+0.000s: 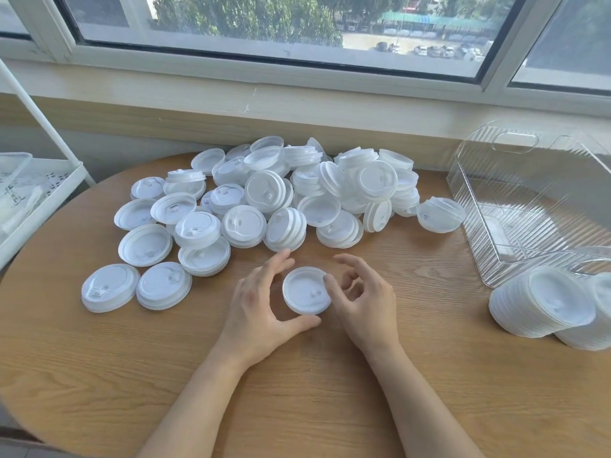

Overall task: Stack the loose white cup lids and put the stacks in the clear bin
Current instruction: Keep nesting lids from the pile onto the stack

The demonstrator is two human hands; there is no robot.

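Note:
One white lid [305,290] lies upside down on the wooden table [297,375], between my hands. My left hand [261,305] curves loosely round its left side, thumb tip against the near rim and fingers spread above the table, off the lid. My right hand [360,295] sits at the lid's right edge with a fingertip on the rim and the other fingers loosely curled, holding nothing. A big pile of loose white lids [281,193] covers the far half of the table. The clear ribbed bin [476,206] stands at the right. Two lid stacks [542,302] lie on their sides before it.
A white wire rack [36,193] stands off the table's left edge. A window sill and wall [297,104] run behind the pile. Several lids [135,287] lie apart at the left front of the pile. The table's round edge curves at the lower left.

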